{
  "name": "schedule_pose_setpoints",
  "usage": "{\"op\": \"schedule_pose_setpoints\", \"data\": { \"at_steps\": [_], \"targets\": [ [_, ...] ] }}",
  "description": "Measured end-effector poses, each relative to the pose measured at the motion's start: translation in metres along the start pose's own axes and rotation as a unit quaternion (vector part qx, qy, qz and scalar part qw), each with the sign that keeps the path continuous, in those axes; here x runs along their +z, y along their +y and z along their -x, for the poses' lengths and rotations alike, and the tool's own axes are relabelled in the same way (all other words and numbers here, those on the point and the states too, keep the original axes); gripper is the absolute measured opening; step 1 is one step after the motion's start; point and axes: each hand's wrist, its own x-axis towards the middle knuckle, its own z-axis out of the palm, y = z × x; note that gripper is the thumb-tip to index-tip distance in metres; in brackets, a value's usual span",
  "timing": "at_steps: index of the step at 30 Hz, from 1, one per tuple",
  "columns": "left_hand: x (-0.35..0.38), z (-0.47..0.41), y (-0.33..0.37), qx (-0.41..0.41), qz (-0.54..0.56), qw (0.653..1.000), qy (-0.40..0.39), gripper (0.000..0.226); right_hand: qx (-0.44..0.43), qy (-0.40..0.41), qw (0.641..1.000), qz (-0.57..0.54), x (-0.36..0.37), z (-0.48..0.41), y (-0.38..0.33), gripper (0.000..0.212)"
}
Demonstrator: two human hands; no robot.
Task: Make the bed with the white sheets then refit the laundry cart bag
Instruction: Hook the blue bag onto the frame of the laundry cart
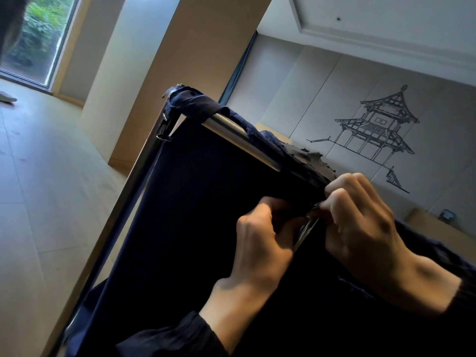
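- Head view is tilted, and most of it is filled by the dark navy laundry cart bag (206, 202), which is hung inside the chrome cart frame (128, 191).
- Pale wooden floor (46, 189) is seen to the left of the cart.
- A panelled wall (322, 81) is seen beyond the cart, with a line drawing of a pagoda (373, 130) on it.
- A broad square column (159, 73) is seen behind the cart's far corner, and a tall window (38, 34) with greenery outside is seen past it.
- The bag's upper hem is wrapped over the top rail (239, 135); at the far corner it is bunched round the rail, and a bare stretch of chrome is left showing beside it.
- The right hand (360, 228) is laid over the near end of the rail, its fingers (342, 197) curled down and pressed together, with the bag's frayed hem pinched against the rail.
- The left hand (260, 243) is held just beside it on the cart's inner side, its fingers (273, 204) curled into the dark cloth, which is gripped below the rail.
- A dark sleeve (175, 338) is worn on the left arm.
- A small metal clip (163, 136) is hung from the frame below the far corner.
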Motion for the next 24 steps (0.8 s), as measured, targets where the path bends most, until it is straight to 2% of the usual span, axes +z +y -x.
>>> {"op": "schedule_pose_setpoints", "data": {
  "at_steps": [2,5,7,11,18,24],
  "targets": [
    [0.0,-0.001,-0.002,0.017,-0.018,0.999,0.021,0.022,0.025,0.027,0.999,-0.024,0.003,-0.004,-0.001,0.022],
    [0.001,0.0,-0.01,-0.016,-0.01,0.998,0.062,0.036,-0.001,0.001,1.0,-0.013,0.004,-0.004,0.001,0.025],
    [0.001,-0.003,-0.013,-0.04,0.019,0.997,0.058,0.03,0.004,-0.012,1.0,-0.024,0.0,-0.005,0.005,0.021],
    [-0.002,-0.007,-0.016,-0.042,0.072,0.996,-0.004,0.024,-0.008,-0.034,0.998,-0.052,-0.004,-0.011,0.009,0.017],
    [-0.004,-0.008,-0.018,-0.048,-0.012,0.998,0.05,0.008,-0.036,-0.074,0.992,-0.1,-0.008,-0.016,0.014,0.023],
    [-0.007,-0.015,-0.015,-0.103,0.012,0.995,-0.006,0.012,-0.062,-0.127,0.984,-0.107,-0.013,-0.021,0.018,0.024]
  ]
}}
